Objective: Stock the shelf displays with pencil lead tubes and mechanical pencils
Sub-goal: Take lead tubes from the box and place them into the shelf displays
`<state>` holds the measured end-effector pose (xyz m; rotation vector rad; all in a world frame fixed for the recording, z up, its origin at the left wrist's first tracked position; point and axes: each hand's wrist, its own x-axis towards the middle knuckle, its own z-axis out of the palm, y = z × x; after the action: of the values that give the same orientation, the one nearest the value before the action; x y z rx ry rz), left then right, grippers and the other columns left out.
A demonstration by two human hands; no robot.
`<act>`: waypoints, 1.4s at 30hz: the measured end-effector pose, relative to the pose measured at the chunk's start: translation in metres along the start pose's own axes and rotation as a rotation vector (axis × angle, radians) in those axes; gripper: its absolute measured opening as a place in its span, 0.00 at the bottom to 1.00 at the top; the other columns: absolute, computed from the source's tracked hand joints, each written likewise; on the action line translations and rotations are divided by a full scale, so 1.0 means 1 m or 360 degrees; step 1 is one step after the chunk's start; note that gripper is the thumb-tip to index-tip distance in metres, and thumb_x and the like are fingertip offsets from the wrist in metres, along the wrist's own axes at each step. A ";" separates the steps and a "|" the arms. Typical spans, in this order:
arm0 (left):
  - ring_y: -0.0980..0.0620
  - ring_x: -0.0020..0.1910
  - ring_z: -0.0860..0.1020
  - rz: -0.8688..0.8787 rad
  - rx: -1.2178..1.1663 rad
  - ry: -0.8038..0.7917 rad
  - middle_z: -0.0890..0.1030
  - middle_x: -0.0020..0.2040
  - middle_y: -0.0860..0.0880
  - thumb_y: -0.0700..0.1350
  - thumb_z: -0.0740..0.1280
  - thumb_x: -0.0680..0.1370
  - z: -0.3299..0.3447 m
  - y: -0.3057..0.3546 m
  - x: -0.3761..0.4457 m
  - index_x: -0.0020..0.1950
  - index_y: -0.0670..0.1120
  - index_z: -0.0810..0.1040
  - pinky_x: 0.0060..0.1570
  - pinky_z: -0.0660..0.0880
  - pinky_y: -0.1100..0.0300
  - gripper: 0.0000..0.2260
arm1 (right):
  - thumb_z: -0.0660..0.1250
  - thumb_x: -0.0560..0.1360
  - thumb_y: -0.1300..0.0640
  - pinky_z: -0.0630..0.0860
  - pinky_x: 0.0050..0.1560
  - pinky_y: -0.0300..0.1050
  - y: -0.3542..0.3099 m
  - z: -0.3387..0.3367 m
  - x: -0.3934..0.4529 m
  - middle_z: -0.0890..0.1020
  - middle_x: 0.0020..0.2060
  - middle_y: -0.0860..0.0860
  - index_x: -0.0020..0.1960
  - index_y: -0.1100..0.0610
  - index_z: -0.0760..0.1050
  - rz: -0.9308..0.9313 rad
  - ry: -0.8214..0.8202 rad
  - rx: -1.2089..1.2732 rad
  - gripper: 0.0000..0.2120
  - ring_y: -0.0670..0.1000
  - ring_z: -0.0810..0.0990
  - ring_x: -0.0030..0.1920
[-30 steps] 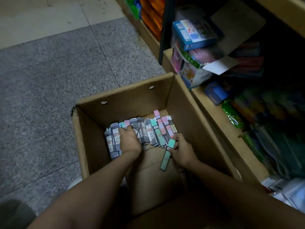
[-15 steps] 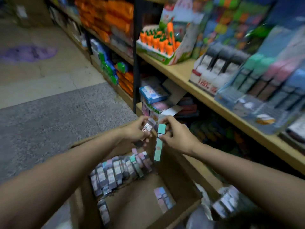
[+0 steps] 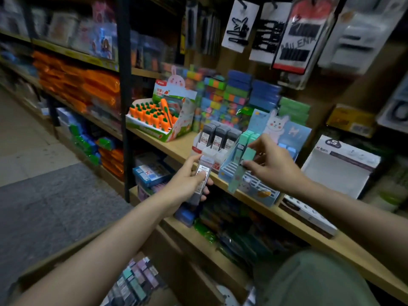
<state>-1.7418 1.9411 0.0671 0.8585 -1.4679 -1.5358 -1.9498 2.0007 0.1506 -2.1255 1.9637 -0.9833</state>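
My left hand (image 3: 189, 182) grips a grey lead tube (image 3: 202, 173) with a white label, just in front of the white display (image 3: 212, 151) of dark grey lead tubes (image 3: 217, 138) on the wooden shelf (image 3: 176, 149). My right hand (image 3: 271, 165) pinches a mint-green lead tube (image 3: 239, 173) by its cap, over the light-blue rabbit display (image 3: 260, 186), where more mint tubes (image 3: 248, 136) stand. Down at the bottom, the cardboard box (image 3: 72, 246) holds several more tubes (image 3: 136, 281).
A carrot-eraser display (image 3: 163, 120) stands left of the lead displays. Stacked coloured boxes (image 3: 223, 100) sit behind them. A white empty display box (image 3: 340, 168) is to the right. Hair-clip cards (image 3: 293, 34) hang above. A black shelf upright (image 3: 125, 107) rises at left.
Both hands rose from the box up to the shelf, each carrying a tube. The view swung from the box floor up to the shelf displays.
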 end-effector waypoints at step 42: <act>0.53 0.55 0.79 0.0012 -0.0157 0.0268 0.80 0.57 0.48 0.40 0.66 0.79 0.010 -0.013 0.049 0.64 0.47 0.76 0.47 0.77 0.62 0.13 | 0.73 0.73 0.57 0.77 0.52 0.49 0.030 0.045 0.074 0.79 0.52 0.54 0.58 0.57 0.76 0.0009 0.0417 -0.0516 0.14 0.53 0.78 0.51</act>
<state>-1.7732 1.9011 0.0586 0.8995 -1.2630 -1.4803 -1.9556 1.9117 0.1292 -2.2439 2.3973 -1.0516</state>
